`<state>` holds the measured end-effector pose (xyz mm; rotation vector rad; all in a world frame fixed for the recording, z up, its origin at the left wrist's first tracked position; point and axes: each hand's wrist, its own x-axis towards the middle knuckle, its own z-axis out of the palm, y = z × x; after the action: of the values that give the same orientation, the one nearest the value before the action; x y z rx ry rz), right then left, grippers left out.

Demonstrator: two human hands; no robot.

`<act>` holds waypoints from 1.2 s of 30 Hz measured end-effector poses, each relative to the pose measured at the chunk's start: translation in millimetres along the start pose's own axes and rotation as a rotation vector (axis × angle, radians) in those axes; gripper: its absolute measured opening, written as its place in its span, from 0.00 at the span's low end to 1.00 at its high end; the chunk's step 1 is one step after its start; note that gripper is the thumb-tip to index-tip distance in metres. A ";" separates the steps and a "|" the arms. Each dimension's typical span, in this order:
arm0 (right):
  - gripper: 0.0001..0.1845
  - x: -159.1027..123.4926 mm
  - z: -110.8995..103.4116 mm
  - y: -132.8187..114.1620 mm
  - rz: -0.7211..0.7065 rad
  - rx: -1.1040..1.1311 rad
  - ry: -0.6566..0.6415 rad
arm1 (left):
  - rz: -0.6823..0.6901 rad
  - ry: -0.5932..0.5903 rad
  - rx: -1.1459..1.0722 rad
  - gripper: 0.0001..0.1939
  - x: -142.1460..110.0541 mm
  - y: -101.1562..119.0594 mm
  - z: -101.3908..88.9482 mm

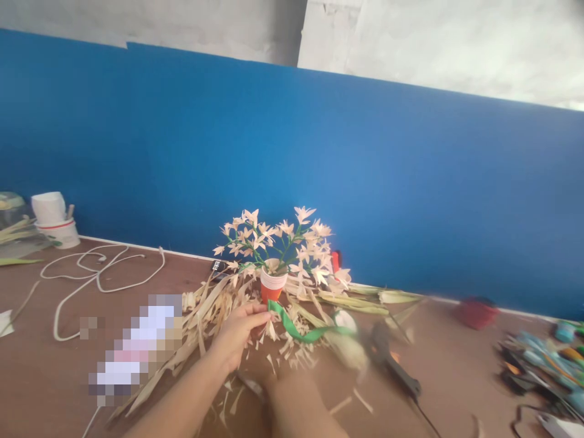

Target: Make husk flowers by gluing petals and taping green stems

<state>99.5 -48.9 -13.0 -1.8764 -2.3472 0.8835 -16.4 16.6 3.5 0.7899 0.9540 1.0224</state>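
My left hand point(237, 331) pinches the end of a green ribbon point(303, 336) close to the front of a red-and-white paper cup point(272, 286). From my fingertips the ribbon curves off to the right, over the corn husk pieces. Pale husk flowers point(298, 243) on green stems stand upright in the cup and spread to both sides. Low in front of me, my right hand point(292, 386) is smeared by motion, so its fingers cannot be made out. Dried husk strips point(201, 316) and small cut scraps point(296, 353) lie around the cup.
A black glue gun point(395, 362) with a cord lies at right. Farther right are a dark red object point(477, 312) and a blurred pile of tools point(542, 365). At left, a white cable point(98, 274), stacked cups point(57, 231) and a blurred-out object point(139, 347) rest before the blue wall.
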 end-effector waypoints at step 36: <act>0.14 -10.8 -45.2 45.2 -0.200 0.805 0.059 | -0.078 -0.221 -0.268 0.13 -2.5 -1.7 -1.9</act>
<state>158.6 -34.2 9.2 -1.2860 -1.6920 1.4251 -18.1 13.9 1.9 0.6217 0.6383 0.9496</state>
